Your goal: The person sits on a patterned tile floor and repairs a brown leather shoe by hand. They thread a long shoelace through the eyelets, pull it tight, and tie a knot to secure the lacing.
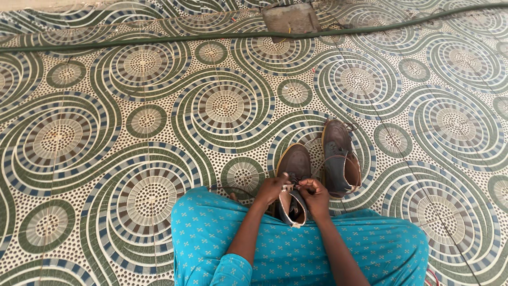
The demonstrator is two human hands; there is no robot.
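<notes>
Two hands meet at the laced throat of a grey-brown ankle boot (293, 180). Left hand (273, 189) curls nearly closed, fingertips pinching the lace or upper edge at the boot's near-left side; right hand (315, 197) is likewise curled tight, thumb and forefinger nipping something small at the same spot (lace end or eyelet, too small to tell). The boot stands upright on the floor just beyond the person's knees, its long axis running away from the wearer, toe pointing far and slightly left, collar nearest the lap. Judged by its slumped collar, the upper is soft and pliable while the sole looks stiff; it should be light, best steadied at the collar or heel. Its partner, a second boot (339, 159), stands just beside on the right, toe also pointing away. Blue patterned clothing (296, 249) covers the lap. Swirl-patterned floor (132, 132) extends outward to a green hose (159, 40).
</notes>
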